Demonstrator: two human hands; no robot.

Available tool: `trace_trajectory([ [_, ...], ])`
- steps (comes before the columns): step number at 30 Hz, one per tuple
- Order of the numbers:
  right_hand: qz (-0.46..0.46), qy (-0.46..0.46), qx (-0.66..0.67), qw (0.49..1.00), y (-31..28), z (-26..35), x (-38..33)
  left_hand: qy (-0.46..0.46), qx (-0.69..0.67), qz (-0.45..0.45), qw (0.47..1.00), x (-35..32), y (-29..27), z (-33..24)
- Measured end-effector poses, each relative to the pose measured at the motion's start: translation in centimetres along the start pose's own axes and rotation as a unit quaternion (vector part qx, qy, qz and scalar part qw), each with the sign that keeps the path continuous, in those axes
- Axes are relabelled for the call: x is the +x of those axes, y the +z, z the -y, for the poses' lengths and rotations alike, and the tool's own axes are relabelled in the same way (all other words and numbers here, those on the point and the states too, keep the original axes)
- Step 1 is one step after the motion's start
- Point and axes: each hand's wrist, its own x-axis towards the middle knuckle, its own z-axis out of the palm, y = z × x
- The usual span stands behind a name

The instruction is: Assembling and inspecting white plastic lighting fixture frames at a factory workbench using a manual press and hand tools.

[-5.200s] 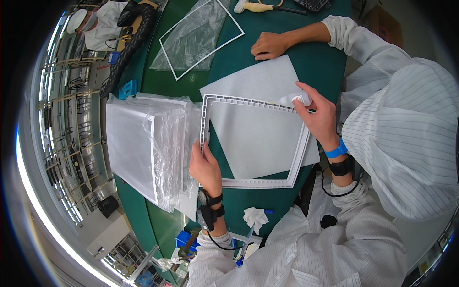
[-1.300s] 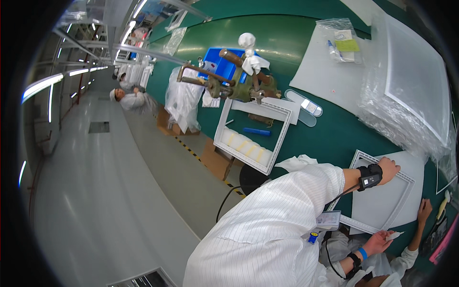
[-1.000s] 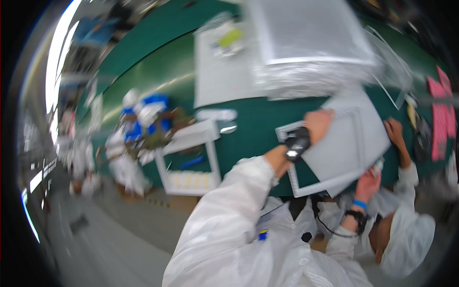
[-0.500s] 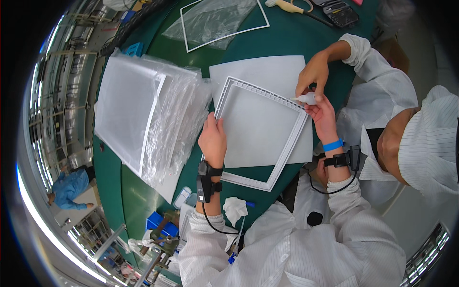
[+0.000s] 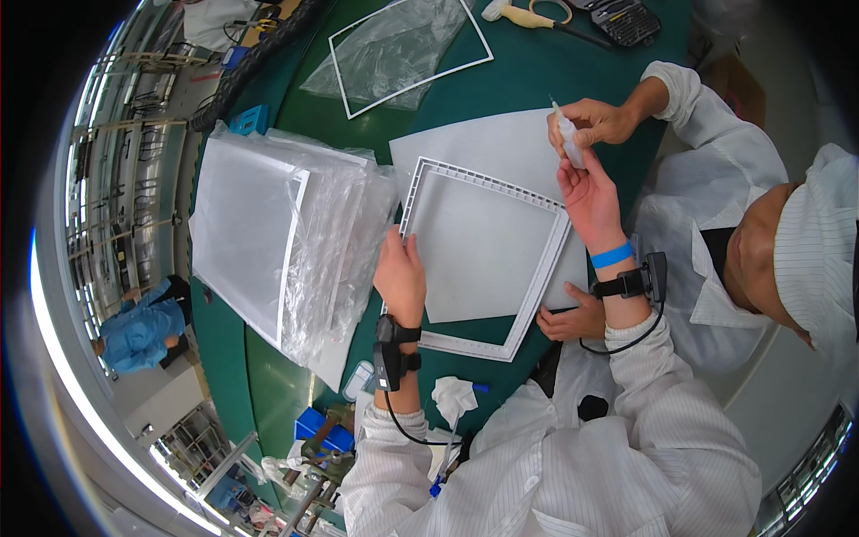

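A white rectangular slotted frame (image 5: 488,181) lies tilted on a pale sheet (image 5: 474,132), its lower part past the sheet's edge over the green table. At the frame's left side, my left hand (image 5: 400,273) has its fingers closed around the rim. My right hand (image 5: 591,201) is raised above the frame's right corner, palm turned up and fingers apart. Its fingertips are by the base of a small white dropper bottle (image 5: 569,140) with a narrow tip. A co-worker's hand (image 5: 601,122) grips that bottle, tip pointing up; whether my fingers touch it is hard to see.
Plastic-wrapped panels (image 5: 335,233) are stacked at left. A thin white frame (image 5: 420,82) and clear film lie at the back, near a tool case (image 5: 626,22). The co-worker's other hand (image 5: 573,315) rests by the frame's lower right. A white cloth (image 5: 454,396) lies near me.
The bottle has risen from the frame's right corner and turned from sideways to tip-up, now in the co-worker's grip. My right hand has lifted and opened. The co-worker's other hand has come onto the table.
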Motion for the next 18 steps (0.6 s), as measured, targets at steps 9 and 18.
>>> trace_trajectory([
  [9, -0.010, 0.037, -0.029, 0.999, 2.1, -0.4, -3.0, -0.052, -0.019, 0.036, 0.998, 0.4, 3.4, 2.0],
  [18, 0.024, 0.190, -0.178, 0.965, 1.3, -3.8, -13.8, -0.031, -0.054, -0.136, 0.989, -3.6, 3.5, 1.4],
])
